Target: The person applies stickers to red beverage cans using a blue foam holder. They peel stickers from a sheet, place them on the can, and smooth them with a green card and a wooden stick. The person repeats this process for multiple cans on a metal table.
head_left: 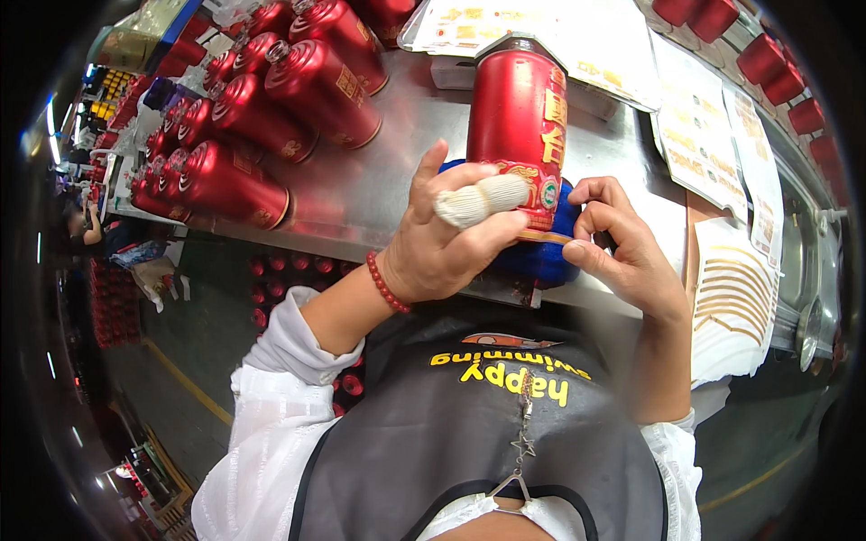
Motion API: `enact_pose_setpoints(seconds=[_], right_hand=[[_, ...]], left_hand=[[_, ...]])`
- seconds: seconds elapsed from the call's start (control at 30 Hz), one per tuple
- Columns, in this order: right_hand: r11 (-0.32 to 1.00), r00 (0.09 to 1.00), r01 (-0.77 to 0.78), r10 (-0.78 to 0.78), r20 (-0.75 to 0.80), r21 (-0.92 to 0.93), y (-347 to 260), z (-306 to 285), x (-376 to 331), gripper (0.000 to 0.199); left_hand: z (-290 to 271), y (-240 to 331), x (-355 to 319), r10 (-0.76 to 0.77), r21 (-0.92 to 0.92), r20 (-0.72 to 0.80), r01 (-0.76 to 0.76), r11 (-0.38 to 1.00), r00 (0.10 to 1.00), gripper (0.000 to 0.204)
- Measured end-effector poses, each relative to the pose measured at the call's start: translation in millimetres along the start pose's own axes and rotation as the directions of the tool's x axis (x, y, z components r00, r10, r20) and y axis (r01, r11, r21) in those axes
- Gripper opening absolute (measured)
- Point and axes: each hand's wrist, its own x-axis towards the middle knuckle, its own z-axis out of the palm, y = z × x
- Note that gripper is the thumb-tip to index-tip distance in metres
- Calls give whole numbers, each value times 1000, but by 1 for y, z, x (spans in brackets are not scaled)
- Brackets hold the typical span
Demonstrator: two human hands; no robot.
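Observation:
A glossy red bottle [514, 108] with gold lettering lies on the table, its base toward me, over a blue cloth [564, 221]. My left hand [442, 230] grips its lower end, thumb by the base rim. One of its fingers wears a white knitted finger cover [481, 200] bound with a band; another finger sticks up. A thin gold strip [544, 236] runs along the base rim. My right hand [622, 243] pinches the strip's right end between thumb and fingers. The underside of the bottle is hidden.
Several red bottles [320, 95] stand on the metal table [424, 117] at the left. Printed sheets [699, 135] lie at the back and right. A white sheet of curved gold strips [735, 293] hangs at the right edge. More red bottles [280, 275] are below the table.

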Motion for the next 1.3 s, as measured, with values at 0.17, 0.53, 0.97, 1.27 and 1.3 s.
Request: enact_pose_setpoints(seconds=[0.17,0.53,0.97,1.27,1.3], right_hand=[[999,1000,-26,26,-1,-35,8,-6,-2,32],[999,999,-46,46,-12,-20,12,-3,-5,34],[997,999,-34,34,1,-62,13,-3,-1,33],[997,998,-65,65,8,-46,14,-5,-6,33],[998,999,-37,37,-7,-52,15,-5,-7,33]], left_hand=[[-6,-4,-14,245,116,-14,-242,963,969,22],[3,-9,6,387,22,77,-390,921,919,38],[3,-8,-5,320,68,26,-321,945,947,28],[6,-4,-7,312,67,38,-313,947,949,30],[7,-5,-6,309,52,37,-311,949,950,30]])
